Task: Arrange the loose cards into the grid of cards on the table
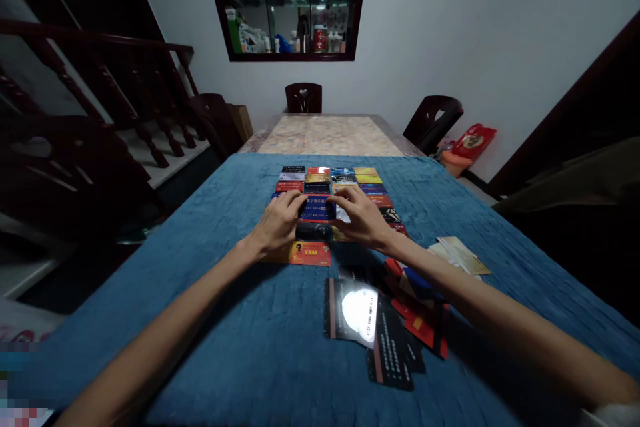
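Many plastic cards lie in a neat grid on a blue cloth. My left hand rests on the left side of the grid, fingers curled at the left edge of a dark blue card. My right hand lies on the right side, fingers pressed at that same card's right edge. Both hands grip the blue card between them. An orange card marked YSM lies just below my left hand.
A loose pile of black, red and blue cards lies near me, one glaring with reflected light. A few pale cards sit to the right. Dark chairs stand round the table; a staircase rail is at left.
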{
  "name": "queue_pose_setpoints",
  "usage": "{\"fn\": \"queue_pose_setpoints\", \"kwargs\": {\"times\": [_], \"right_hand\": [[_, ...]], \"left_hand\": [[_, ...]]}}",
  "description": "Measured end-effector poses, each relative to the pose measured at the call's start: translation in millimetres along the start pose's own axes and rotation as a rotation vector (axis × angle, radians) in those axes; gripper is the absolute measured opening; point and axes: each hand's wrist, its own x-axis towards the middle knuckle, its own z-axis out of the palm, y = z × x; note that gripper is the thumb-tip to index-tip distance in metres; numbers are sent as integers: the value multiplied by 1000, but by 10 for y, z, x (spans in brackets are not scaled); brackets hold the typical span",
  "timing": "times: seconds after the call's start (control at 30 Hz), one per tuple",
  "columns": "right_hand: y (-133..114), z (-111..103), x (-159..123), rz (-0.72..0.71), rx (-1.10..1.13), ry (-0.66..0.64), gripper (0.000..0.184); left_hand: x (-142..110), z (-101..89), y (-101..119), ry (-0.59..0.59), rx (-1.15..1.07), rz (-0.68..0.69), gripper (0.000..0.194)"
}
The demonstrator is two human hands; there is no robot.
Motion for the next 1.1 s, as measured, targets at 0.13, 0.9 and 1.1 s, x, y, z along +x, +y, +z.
{"fn": "queue_pose_setpoints", "kwargs": {"times": [0.13,0.9,1.1], "right_hand": [[-38,174,351,60,-13,-141,40],[-123,754,1051,297,-90,-486,34],[-140,770,1041,327,-94,-497,34]], "left_hand": [[-1,25,-348,-7,-41,-51,46],[-21,327,-1264,-192,-105,-265,38],[-24,342,-1252,-206,-124,-269,37]]}}
